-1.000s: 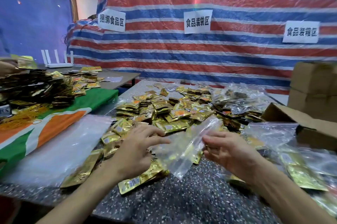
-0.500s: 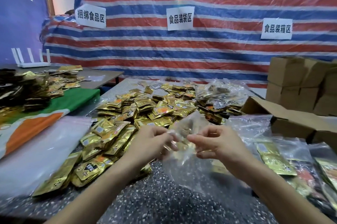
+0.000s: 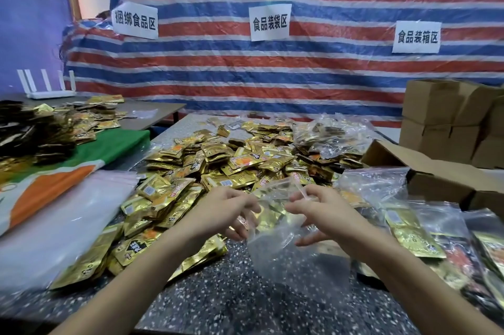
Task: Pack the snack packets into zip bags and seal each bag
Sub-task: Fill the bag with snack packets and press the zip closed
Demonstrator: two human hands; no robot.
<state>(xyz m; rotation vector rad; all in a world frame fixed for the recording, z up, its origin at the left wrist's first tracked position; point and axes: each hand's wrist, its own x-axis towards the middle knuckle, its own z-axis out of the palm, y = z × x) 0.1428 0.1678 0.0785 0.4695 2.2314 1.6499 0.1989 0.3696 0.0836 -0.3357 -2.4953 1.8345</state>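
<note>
Person stood at a speckled table (image 3: 212, 296), both hands raised over its near part. Left hand (image 3: 222, 211) gripped one side of a clear zip bag (image 3: 289, 261) at its mouth, fingers curled onto the film. Right hand (image 3: 326, 216) pinched the opposite lip between thumb and forefinger, other fingers loosely bent. Bag hung between the hands, lower end drooping toward the tabletop. Gold showed through the film; could not tell whether packets sat inside or behind. Heap of gold snack packets (image 3: 231, 162) lay just beyond the hands. Filled bags (image 3: 409, 228) were piled to the right, near an open cardboard box (image 3: 425, 168). Flat empty bags (image 3: 54, 225) lay at left. Striped tarp (image 3: 272, 75) hung behind.
</note>
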